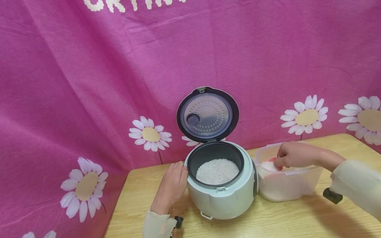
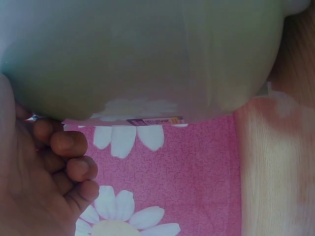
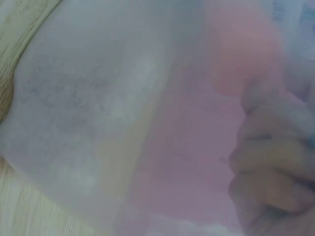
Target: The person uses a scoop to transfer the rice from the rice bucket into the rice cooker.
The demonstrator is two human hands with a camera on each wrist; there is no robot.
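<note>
A white rice cooker [image 1: 221,201] stands with its lid [image 1: 207,115] raised. White rice [image 1: 218,172] lies in its dark inner pot [image 1: 197,158]. My left hand [image 1: 172,183] rests against the cooker's left rim; in the left wrist view its fingers [image 2: 71,142] are loosely bent beside the cooker's wall [image 2: 147,59]. Over the translucent plastic container [image 1: 293,185] at the right, my right hand [image 1: 297,154] grips a small red scoop [image 1: 279,162] with rice at it. The right wrist view shows the scoop [image 3: 243,54] blurred through the container's wall.
The wooden table [image 1: 137,201] carries both the cooker and the container, which stand close together. Behind them hangs a pink cloth [image 1: 262,59] with daisies. More rice [image 1: 269,166] shows inside the container.
</note>
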